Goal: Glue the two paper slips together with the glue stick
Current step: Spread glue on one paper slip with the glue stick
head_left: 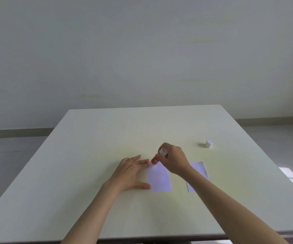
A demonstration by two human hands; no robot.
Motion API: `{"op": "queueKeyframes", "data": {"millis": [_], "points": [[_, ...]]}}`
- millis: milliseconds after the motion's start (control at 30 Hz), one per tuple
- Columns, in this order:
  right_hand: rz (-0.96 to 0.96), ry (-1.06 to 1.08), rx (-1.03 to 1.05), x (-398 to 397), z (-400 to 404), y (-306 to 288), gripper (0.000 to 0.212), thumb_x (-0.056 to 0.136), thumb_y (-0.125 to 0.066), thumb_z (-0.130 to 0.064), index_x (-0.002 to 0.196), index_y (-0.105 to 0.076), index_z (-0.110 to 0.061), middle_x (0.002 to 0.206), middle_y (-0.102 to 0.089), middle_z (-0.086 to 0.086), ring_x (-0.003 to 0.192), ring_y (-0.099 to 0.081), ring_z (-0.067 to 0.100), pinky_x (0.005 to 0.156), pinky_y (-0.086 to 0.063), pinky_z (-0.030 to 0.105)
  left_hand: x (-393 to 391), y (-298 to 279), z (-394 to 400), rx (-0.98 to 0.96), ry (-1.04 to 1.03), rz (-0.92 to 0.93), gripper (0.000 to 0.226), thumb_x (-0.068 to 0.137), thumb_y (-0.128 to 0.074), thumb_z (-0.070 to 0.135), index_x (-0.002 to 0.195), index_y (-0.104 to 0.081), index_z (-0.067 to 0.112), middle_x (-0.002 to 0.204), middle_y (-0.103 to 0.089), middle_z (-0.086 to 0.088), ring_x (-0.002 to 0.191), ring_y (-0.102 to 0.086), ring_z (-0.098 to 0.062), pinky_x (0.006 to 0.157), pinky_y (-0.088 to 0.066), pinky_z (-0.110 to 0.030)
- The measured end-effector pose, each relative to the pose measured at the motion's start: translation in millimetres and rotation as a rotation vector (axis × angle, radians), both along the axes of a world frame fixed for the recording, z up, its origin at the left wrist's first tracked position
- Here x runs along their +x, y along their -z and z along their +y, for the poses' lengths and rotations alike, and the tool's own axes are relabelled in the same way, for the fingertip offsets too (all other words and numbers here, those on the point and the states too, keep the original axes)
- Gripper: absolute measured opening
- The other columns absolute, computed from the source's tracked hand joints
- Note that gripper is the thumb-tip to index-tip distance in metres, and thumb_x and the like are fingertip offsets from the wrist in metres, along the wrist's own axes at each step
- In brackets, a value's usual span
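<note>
Two white paper slips lie on the pale table (89, 173). On the near one (159, 180), my left hand (131, 173) lies flat with fingers spread, pressing its left edge. My right hand (173, 160) grips a red glue stick (157, 158), tilted so its tip touches the far left corner of that slip. The second slip (199, 170) lies to the right, partly hidden under my right forearm. The glue stick's white cap (208, 144) stands apart at the right.
A plain wall rises beyond the table's far edge. Grey floor shows on both sides. The table's right edge runs close to the second slip and the cap.
</note>
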State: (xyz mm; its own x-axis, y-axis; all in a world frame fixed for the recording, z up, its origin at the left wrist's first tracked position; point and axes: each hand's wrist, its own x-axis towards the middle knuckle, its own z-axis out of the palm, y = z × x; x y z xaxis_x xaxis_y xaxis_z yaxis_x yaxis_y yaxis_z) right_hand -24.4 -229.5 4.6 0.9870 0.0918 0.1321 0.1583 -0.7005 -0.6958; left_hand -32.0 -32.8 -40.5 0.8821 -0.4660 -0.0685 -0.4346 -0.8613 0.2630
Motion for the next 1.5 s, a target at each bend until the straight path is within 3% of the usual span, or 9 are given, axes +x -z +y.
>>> {"op": "queueKeyframes", "data": {"millis": [100, 200, 333, 533, 733, 967, 1167, 1333, 1500], "points": [[-0.001, 0.011, -0.061, 1, -3, -3, 0.01, 0.083, -0.059, -0.017, 0.086, -0.062, -0.008, 0.058, -0.05, -0.016, 0.051, -0.042, 0.003, 0.046, -0.027, 0.019, 0, 1, 1, 0.034, 0.001, -0.005, 0.091, 0.067, -0.055, 0.073, 0.145, -0.029, 0.036, 0.154, -0.025, 0.022, 0.147, -0.009, -0.007, 0.116, -0.011, -0.036], [0.026, 0.059, -0.098, 2, -10, -6, 0.011, 0.081, -0.058, -0.017, 0.085, -0.062, -0.009, 0.068, -0.059, -0.003, 0.061, -0.048, 0.019, 0.046, -0.029, 0.022, 0, 1, 1, 0.063, 0.005, 0.001, 0.092, 0.067, -0.054, 0.075, 0.145, -0.029, 0.034, 0.155, -0.023, 0.021, 0.147, -0.007, -0.009, 0.117, -0.008, -0.038], [0.063, 0.119, -0.138, 4, -24, -11, 0.014, 0.079, -0.058, -0.019, 0.087, -0.063, -0.008, 0.08, -0.066, 0.007, 0.069, -0.052, 0.025, 0.049, -0.031, 0.025, 0, 0, 1, 0.059, 0.005, 0.019, 0.096, 0.064, -0.054, 0.076, 0.146, -0.028, 0.034, 0.155, -0.021, 0.023, 0.147, -0.004, -0.009, 0.119, -0.002, -0.041], [0.074, 0.16, -0.159, 3, -35, -16, 0.017, 0.081, -0.059, -0.019, 0.089, -0.064, -0.005, 0.077, -0.063, 0.007, 0.07, -0.053, 0.027, 0.05, -0.032, 0.026, -1, -2, 0, 0.051, 0.007, 0.043, 0.096, 0.065, -0.056, 0.073, 0.146, -0.027, 0.032, 0.155, -0.021, 0.023, 0.148, -0.003, -0.011, 0.119, 0.004, -0.044], [-0.059, 0.08, -0.089, -13, -8, -27, 0.012, 0.08, -0.061, -0.021, 0.081, -0.062, -0.009, 0.062, -0.056, -0.008, 0.059, -0.048, 0.018, 0.046, -0.032, 0.022, -2, -3, 0, 0.064, 0.001, 0.079, 0.1, 0.065, -0.057, 0.074, 0.148, -0.023, 0.03, 0.156, -0.016, 0.024, 0.148, 0.001, -0.009, 0.118, 0.009, -0.048], [-0.062, -0.034, -0.207, -23, 24, -17, 0.015, 0.084, -0.056, -0.019, 0.086, -0.062, -0.006, 0.086, -0.072, 0.003, 0.077, -0.062, 0.027, 0.064, -0.049, 0.034, -3, -3, -1, -0.001, 0.021, 0.081, 0.088, 0.067, -0.059, 0.07, 0.143, -0.029, 0.039, 0.155, -0.018, 0.026, 0.148, 0.002, -0.013, 0.117, 0.008, -0.053], [-0.074, -0.052, -0.253, -29, 25, -17, 0.013, 0.084, -0.055, -0.018, 0.088, -0.062, -0.007, 0.089, -0.07, 0.003, 0.08, -0.061, 0.026, 0.065, -0.047, 0.034, -1, 0, 0, -0.022, 0.012, 0.08, 0.086, 0.066, -0.062, 0.07, 0.141, -0.034, 0.037, 0.153, -0.022, 0.027, 0.148, 0.002, -0.012, 0.117, 0.008, -0.054], [-0.094, -0.084, -0.273, -41, 21, -15, 0.015, 0.085, -0.056, -0.022, 0.088, -0.064, -0.009, 0.091, -0.07, 0.002, 0.074, -0.055, 0.022, 0.061, -0.039, 0.029, -3, -3, -1, -0.029, -0.004, 0.093, 0.098, 0.066, -0.063, 0.071, 0.147, -0.021, 0.033, 0.153, -0.026, 0.022, 0.148, 0.0, -0.012, 0.117, 0.01, -0.054], [-0.084, -0.122, -0.276, -60, 20, -15, 0.016, 0.085, -0.056, -0.024, 0.084, -0.065, -0.01, 0.087, -0.07, 0.0, 0.08, -0.06, 0.022, 0.066, -0.045, 0.033, -4, -5, -2, 0.003, 0.02, 0.073, 0.097, 0.068, -0.061, 0.07, 0.148, -0.023, 0.03, 0.156, -0.02, 0.022, 0.149, -0.004, -0.016, 0.116, 0.006, -0.057]]}}
